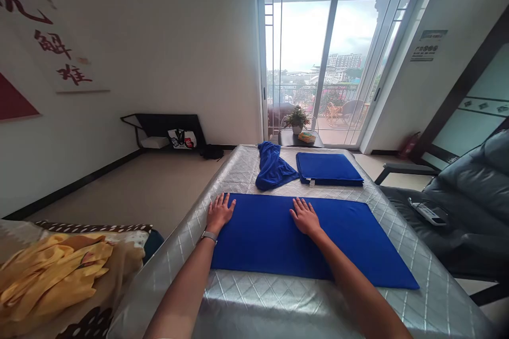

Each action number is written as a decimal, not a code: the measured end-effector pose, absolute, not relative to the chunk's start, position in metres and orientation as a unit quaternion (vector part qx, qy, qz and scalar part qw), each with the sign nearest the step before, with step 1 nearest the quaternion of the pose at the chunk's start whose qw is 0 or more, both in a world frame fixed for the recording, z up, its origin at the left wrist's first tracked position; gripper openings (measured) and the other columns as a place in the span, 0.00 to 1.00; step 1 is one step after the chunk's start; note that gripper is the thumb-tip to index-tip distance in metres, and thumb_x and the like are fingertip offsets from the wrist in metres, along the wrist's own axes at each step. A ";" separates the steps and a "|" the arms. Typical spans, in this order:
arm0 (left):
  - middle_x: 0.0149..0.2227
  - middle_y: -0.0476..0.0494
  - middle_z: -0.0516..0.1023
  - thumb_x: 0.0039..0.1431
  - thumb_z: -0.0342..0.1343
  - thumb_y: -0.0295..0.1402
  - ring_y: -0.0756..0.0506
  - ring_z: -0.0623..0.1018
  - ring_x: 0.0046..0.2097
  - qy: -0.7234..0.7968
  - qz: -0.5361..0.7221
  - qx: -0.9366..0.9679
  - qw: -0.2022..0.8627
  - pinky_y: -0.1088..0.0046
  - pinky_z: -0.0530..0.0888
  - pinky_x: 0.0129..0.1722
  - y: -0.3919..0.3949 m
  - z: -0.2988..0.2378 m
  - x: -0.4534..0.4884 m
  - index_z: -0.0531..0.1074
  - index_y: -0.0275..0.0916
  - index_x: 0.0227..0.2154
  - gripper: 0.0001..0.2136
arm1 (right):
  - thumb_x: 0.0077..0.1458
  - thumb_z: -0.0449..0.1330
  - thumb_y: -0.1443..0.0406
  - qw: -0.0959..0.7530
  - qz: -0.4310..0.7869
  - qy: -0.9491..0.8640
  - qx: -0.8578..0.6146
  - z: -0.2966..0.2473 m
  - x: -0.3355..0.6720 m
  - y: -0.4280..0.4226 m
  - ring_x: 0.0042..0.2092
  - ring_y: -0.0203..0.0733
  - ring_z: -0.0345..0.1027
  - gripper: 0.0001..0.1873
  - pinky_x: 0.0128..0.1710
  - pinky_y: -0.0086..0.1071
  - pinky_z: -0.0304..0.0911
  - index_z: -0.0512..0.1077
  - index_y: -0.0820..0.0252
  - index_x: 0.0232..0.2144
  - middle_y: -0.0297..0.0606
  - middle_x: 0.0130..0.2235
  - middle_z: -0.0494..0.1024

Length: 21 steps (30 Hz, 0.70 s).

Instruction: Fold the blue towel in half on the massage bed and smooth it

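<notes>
A blue towel [350,243] lies spread flat on a silver quilted bed [278,307]. My left hand [218,212] rests flat on the towel's far left corner, fingers spread, with a watch band on the wrist. My right hand [305,216] lies flat and open on the towel's far edge near its middle. Beyond them a crumpled blue towel [272,167] lies on the bed, and to its right sits a neatly folded blue towel [328,168]. Neither hand holds anything.
A grey massage chair [465,196] with a remote [429,213] stands at the right. Yellow cloth [51,275] lies on patterned bedding at the lower left. A small table with a potted plant [297,119] stands before the glass balcony doors [330,58].
</notes>
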<state>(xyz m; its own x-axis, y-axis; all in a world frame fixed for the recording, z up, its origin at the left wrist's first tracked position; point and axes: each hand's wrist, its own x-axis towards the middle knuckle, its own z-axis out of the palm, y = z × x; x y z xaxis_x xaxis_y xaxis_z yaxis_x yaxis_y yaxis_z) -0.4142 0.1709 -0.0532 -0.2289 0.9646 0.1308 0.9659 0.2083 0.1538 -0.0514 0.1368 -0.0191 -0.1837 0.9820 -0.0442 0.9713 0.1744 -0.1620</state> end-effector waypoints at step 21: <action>0.68 0.31 0.62 0.70 0.35 0.52 0.32 0.59 0.70 -0.787 -0.011 -0.614 0.056 0.48 0.51 0.68 0.179 -0.025 -0.398 0.63 0.33 0.66 0.34 | 0.68 0.33 0.53 0.030 0.009 -0.611 -0.791 -0.039 0.171 0.125 0.73 0.44 0.37 0.37 0.71 0.44 0.34 0.46 0.64 0.72 0.38 0.74 0.46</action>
<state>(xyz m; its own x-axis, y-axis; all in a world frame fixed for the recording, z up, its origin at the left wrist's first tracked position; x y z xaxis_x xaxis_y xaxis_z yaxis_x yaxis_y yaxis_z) -0.3979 0.1787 -0.0253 -0.2388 0.9656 0.1030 0.9682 0.2449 -0.0513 0.1707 0.1246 -0.0391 0.2533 0.9671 0.0217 0.9660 -0.2517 -0.0591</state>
